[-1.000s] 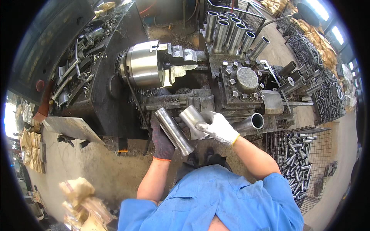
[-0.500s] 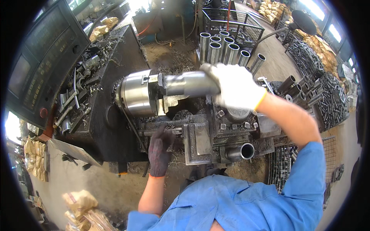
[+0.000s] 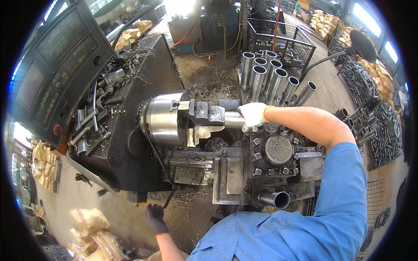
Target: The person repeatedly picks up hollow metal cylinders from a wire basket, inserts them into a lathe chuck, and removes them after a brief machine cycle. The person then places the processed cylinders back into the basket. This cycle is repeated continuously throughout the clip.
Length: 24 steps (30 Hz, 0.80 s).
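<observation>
My right hand [image 3: 253, 116], in a white glove, is closed round the outer end of a shiny metal tube [image 3: 234, 120]. The tube's other end sits between the stepped jaws [image 3: 208, 113] of a lathe chuck [image 3: 164, 119]. Below and to the left, my left hand [image 3: 156, 218], in a dark glove, has its fingers curled at the lower end of a black lever [image 3: 170, 198]. Just beneath my right forearm is the bolted tool post [image 3: 278, 150]. A short tube [image 3: 274, 199] lies on the carriage near my body.
Several upright tubes [image 3: 274, 78] stand behind the lathe, beside a wire basket [image 3: 300, 48]. A control panel [image 3: 52, 65] rises at left, with scrap and metal shavings [image 3: 93, 108] on the headstock. A lamp on a bent arm [image 3: 362, 45] and piled parts [image 3: 383, 139] are at right.
My right hand has moved the tube left, deeper between the chuck jaws. My left hand has dropped from beside the bed to the lever's end. The view has shifted slightly.
</observation>
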{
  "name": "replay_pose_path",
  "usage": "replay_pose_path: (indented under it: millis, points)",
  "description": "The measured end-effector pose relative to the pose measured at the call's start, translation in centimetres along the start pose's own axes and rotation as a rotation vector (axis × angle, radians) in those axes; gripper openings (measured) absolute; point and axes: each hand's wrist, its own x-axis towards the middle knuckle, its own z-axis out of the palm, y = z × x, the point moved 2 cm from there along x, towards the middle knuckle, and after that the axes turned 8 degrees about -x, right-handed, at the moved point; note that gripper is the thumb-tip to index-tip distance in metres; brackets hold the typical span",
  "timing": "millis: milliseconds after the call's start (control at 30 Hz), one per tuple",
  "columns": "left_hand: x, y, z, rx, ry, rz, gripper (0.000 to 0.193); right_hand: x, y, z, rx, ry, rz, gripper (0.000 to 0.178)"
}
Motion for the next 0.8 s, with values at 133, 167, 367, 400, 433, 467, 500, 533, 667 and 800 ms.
replay_pose_path:
  millis: [133,167,367,400,433,467,500,533,667,800]
  points:
    - [3.4,3.3,-0.4,-0.021,-0.124,-0.081,0.04,0.3,-0.2,-0.7,0.058,0.183,-0.159,0.076]
    - [3.8,4.0,-0.2,-0.074,-0.156,-0.132,0.044,0.3,-0.3,-1.0,0.106,0.272,-0.312,0.077]
    - [3.6,6.2,0.7,-0.091,0.152,-0.285,0.052,1.4,-0.7,-1.1,0.093,-0.06,0.038,0.057]
    - [3.6,6.2,0.7,-0.033,0.22,-0.25,0.051,1.8,-1.4,-1.5,0.172,0.05,-0.04,0.062]
    - [3.8,6.1,0.7,-0.006,0.198,-0.27,0.05,2.0,-2.2,-1.9,0.279,0.141,-0.185,0.068]
    - [4.0,6.0,0.6,0.065,0.205,-0.22,0.049,2.1,-2.7,-2.1,0.279,0.11,-0.138,0.086]
    - [4.4,5.8,0.4,0.155,0.199,-0.131,0.047,1.8,-3.2,-2.5,0.345,0.144,-0.194,0.096]
    - [4.7,5.6,0.1,0.176,0.206,-0.078,0.047,1.2,-3.5,-2.9,0.307,0.184,-0.196,0.099]
    - [4.5,5.3,-0.1,0.371,0.099,0.117,0.048,-6.2,-3.3,-4.6,0.21,0.482,-0.027,0.083]
    - [-0.1,10.2,4.1,0.952,0.272,0.501,0.063,-18.7,-3.5,-1.3,0.59,0.863,0.122,0.054]
